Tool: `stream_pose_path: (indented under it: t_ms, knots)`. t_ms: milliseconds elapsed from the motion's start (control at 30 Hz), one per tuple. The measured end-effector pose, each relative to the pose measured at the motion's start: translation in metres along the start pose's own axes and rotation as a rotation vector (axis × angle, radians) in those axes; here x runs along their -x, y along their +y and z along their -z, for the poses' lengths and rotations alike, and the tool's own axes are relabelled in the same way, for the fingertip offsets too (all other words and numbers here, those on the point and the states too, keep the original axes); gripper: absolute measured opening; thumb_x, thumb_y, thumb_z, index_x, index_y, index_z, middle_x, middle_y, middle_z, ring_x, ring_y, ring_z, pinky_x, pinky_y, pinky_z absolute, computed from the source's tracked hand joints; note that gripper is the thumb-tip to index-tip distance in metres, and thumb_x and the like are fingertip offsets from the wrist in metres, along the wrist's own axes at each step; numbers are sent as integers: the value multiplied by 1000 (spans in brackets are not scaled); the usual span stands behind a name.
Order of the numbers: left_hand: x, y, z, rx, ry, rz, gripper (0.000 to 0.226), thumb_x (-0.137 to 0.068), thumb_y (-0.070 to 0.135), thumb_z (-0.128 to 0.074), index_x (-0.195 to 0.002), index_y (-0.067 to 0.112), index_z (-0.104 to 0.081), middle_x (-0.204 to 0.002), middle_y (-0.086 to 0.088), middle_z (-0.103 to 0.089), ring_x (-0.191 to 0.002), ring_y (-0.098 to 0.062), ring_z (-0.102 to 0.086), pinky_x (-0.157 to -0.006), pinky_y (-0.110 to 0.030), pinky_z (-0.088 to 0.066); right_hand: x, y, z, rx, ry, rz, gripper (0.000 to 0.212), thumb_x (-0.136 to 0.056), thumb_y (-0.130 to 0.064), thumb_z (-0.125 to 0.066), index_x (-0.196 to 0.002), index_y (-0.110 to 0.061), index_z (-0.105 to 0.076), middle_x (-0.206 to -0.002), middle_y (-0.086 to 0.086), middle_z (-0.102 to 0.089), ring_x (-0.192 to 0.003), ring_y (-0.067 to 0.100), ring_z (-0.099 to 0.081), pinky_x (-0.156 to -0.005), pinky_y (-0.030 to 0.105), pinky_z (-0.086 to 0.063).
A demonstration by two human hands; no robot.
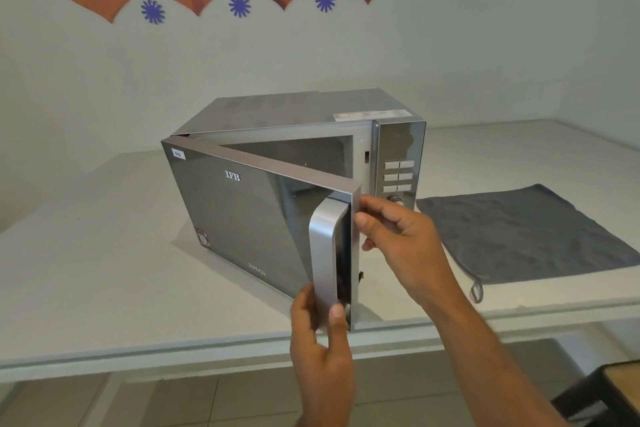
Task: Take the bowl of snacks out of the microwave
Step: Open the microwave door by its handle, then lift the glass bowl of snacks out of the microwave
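A silver microwave stands on a pale counter. Its mirrored door is swung partly open toward me, hinged on the left. My left hand grips the lower end of the silver door handle, thumb on the front. My right hand pinches the door's free right edge near the top, fingertips on the rim. The part of the cavity that shows above the door looks dark; the bowl of snacks is hidden from view.
A dark grey cloth lies flat on the counter right of the microwave. The control panel with buttons and a knob faces me. A dark stool stands at the lower right, below the counter edge. A wall rises close behind.
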State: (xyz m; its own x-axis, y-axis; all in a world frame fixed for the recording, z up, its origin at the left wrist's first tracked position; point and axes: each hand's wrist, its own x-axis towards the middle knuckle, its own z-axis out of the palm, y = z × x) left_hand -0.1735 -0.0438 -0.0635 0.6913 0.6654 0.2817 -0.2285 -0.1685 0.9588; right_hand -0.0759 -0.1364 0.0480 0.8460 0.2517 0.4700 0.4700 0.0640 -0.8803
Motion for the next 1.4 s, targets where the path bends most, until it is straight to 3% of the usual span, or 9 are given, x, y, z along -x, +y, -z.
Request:
stream_pose_path:
  t_ms: [100, 300, 533, 633, 733, 933, 1067, 1233, 1400]
  knots:
    - [11, 6, 22, -104, 120, -215, 52, -96, 30, -60, -132, 61, -38, -134, 32, -53, -125, 5, -52, -102, -26, -46, 15, -12, -11, 9, -58, 29, 38, -92, -22, -69, -104, -58, -71, -102, -25, -74, -91, 5, -69, -63, 17, -57]
    - [23, 15, 45, -295, 210, -703, 60, -86, 9, -57, -144, 15, -42, -165, -11, -24, -152, -37, -25, -123, -38, -27, 37, -28, -38, 3, -170, 70, 26, -86, -23, -76, -108, -37, -77, -100, -19, -77, -94, 8, -71, -63, 13, -53]
    - [43, 13, 63, -455, 108, -844, 57, -83, -2, -52, -139, 8, -47, -167, -7, -23, -152, -40, -25, -121, -51, -27, 53, -37, -69, -45, -268, 71, 24, -81, -31, -79, -105, -35, -76, -96, -12, -78, -87, 14, -73, -60, 15, -53]
    - [45, 12, 68, -410, 51, -802, 63, -78, -15, -51, -138, 3, -47, -149, -14, -47, -144, -36, -42, -115, -44, -38, 57, -42, -82, -61, -310, 55, 24, -80, -30, -79, -104, -28, -76, -95, -7, -78, -87, 17, -74, -68, 35, -63]
    - [38, 15, 74, -387, -43, -638, 78, -75, -17, -57, -147, 7, -41, -147, -14, -49, -145, -23, -42, -112, -31, -42, 60, -44, -94, -38, -335, 41, 24, -80, -23, -82, -104, -19, -77, -93, -4, -77, -88, 18, -73, -72, 48, -62]
    - [24, 22, 84, -379, -87, -377, 86, -77, 2, -62, -151, 27, -28, -153, -1, -43, -148, 2, -28, -114, -9, -27, 69, -45, -115, 6, -400, 36, 24, -80, -27, -82, -103, -22, -77, -91, -10, -77, -90, 12, -73, -69, 30, -61]
    - [22, 27, 93, -340, -88, -306, 92, -75, 5, -65, -152, 32, -22, -156, 3, -36, -150, -8, -30, -117, -23, -32, 70, -41, -129, 28, -432, 76, 23, -81, -27, -81, -103, -23, -77, -93, -14, -77, -90, 5, -72, -72, 13, -52]
    - [11, 28, 103, -359, -75, -183, 92, -82, 11, -68, -149, 47, -16, -162, 12, -23, -155, -11, -18, -121, -39, -28, 64, -26, -137, -80, -332, 13, 21, -82, -34, -76, -104, -32, -76, -97, -10, -78, -96, 13, -73, -85, 30, -59]
    - [-11, 18, 104, -322, -83, -164, 84, -90, 12, -67, -139, 58, -17, -161, 23, -19, -148, 10, -13, -112, -10, -15, 45, 16, -133, -86, -128, -106, 16, -90, -26, -74, -105, -27, -77, -101, -9, -78, -99, 12, -73, -88, 31, -58]
